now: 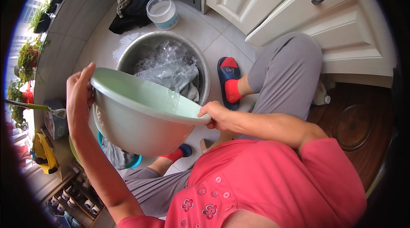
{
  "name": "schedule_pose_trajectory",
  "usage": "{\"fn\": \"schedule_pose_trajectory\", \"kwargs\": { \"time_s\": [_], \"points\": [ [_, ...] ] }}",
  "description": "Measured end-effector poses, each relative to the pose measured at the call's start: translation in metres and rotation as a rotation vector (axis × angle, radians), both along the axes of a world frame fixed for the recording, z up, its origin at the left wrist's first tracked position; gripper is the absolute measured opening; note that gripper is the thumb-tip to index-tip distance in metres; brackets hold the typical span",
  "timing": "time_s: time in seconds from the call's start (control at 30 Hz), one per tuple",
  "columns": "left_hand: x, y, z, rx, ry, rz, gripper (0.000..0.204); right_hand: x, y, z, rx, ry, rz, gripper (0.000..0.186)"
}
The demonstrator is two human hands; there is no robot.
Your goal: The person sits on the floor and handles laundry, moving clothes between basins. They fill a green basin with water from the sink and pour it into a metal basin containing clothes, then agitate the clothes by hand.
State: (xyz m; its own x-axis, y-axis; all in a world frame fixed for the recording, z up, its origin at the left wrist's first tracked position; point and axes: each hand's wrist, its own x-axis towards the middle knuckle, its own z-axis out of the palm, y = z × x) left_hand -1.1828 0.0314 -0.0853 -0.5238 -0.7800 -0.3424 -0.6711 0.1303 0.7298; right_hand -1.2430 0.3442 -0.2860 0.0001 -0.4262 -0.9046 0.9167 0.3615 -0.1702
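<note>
Between both hands I hold a large pale green plastic basin (141, 130), tilted away from me. My left hand (81, 89) is closed on its left rim, with the thumb on top. At the right rim, my right hand (215, 115) grips the edge. Water pours from the basin into a wide metal tub (204, 72) on the floor beyond it. Inside the tub, grey wet cloth (171, 74) lies in splashing water. The raised basin hides the near part of the tub.
A clear bucket (162, 13) and a dark cloth heap (136, 12) lie behind the tub. A turquoise basin (136, 162) with grey laundry (116, 155) stands below left. White cabinets (320, 27) rise at right; potted plants (27, 61) line the left sill.
</note>
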Motion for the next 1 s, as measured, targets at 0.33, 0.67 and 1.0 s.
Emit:
{"fn": "schedule_pose_trajectory", "kwargs": {
  "time_s": [0.33,0.67,1.0],
  "points": [
    [-0.039,0.005,0.029,-0.13,-0.1,-0.146,0.04,0.015,-0.009,0.004,-0.083,-0.141,0.01,0.01],
    [0.165,0.0,0.009,-0.09,0.199,0.224,0.022,0.008,-0.023,0.045,-0.188,0.497,0.257,0.028],
    [0.234,0.044,-0.026,-0.013,0.543,0.535,0.025,-0.056,-0.02,0.159,-0.832,1.495,0.794,0.098]
  ]
}}
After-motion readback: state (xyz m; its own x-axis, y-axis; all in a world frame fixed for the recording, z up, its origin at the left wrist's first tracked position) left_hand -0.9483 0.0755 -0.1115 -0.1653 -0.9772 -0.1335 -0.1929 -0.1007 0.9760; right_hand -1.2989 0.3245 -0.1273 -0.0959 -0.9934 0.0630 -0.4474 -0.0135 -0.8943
